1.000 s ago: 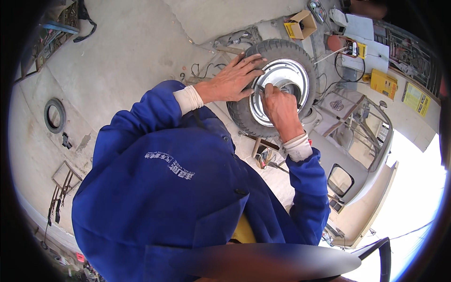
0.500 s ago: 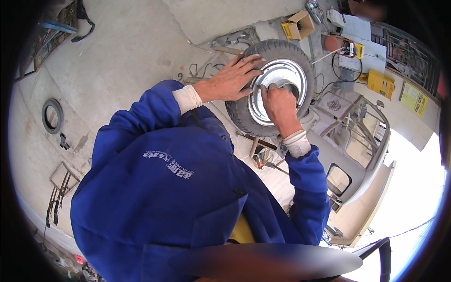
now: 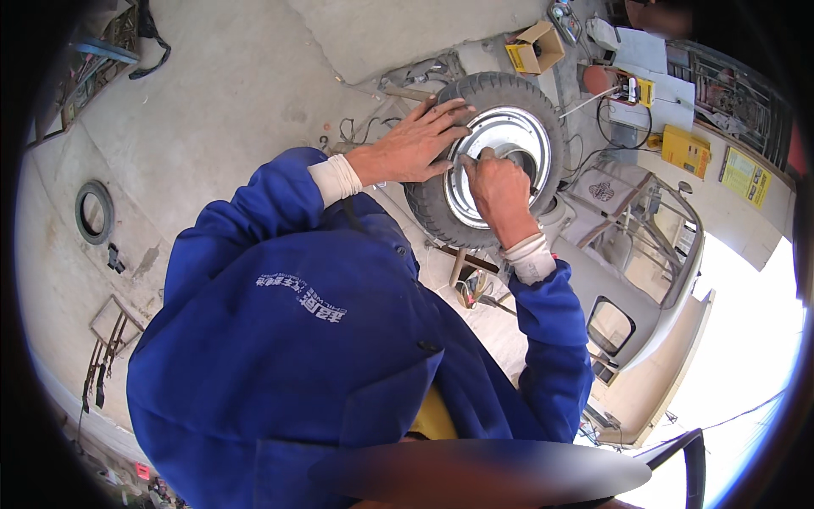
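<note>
Left hand (image 3: 414, 148), fingers spread on the tyre's (image 3: 498, 88) nine o'clock; tyre at one o'clock in view. Right hand (image 3: 502, 192), apart, curled over the rim's (image 3: 514, 125) six o'clock, any grip hidden. Step: apparently fingerwork at the rim; next calls for a steady tyre.

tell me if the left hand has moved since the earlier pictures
No, not visibly: the left hand spans the same part of the big tire, with no clear shift against the open cardboard box.
</note>
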`<state>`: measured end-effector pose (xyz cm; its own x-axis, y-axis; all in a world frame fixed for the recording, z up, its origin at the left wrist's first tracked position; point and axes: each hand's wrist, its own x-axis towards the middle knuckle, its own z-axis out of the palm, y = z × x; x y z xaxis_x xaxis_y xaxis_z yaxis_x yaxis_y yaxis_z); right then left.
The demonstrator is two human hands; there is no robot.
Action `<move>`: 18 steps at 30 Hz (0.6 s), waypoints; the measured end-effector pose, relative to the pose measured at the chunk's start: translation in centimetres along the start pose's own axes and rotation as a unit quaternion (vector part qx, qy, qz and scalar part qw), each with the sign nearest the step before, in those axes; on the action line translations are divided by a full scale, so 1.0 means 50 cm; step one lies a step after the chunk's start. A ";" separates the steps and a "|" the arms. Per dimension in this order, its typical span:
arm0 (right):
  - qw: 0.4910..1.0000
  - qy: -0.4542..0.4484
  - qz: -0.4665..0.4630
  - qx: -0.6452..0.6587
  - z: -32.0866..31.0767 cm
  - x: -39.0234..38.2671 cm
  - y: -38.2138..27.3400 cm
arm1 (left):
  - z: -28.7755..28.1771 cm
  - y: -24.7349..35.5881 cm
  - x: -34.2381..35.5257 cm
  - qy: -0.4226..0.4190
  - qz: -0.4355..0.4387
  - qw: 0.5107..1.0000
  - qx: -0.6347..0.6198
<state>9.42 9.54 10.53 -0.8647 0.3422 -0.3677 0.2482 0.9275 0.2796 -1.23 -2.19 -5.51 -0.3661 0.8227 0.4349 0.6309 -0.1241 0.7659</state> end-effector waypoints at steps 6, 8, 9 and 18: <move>0.984 0.070 -0.164 -0.027 0.045 -0.008 0.043 | 0.001 0.000 -0.003 -0.006 0.006 1.000 -0.017; 0.996 -0.042 -0.080 -0.004 0.032 -0.005 0.035 | 0.001 0.000 -0.004 -0.003 0.007 1.000 -0.015; 0.997 -0.069 -0.029 0.010 0.020 0.000 0.027 | 0.003 -0.001 -0.004 -0.002 0.007 1.000 -0.013; 0.982 0.053 -0.176 -0.047 0.017 -0.012 0.038 | 0.030 -0.026 -0.034 0.046 -0.314 0.871 -0.376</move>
<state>10.79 11.20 10.55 -0.9318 -0.0195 -0.3624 -0.1114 0.9657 0.2346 -0.40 -2.60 -7.95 -0.5528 0.8155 -0.1714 -0.3271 -0.0232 0.9447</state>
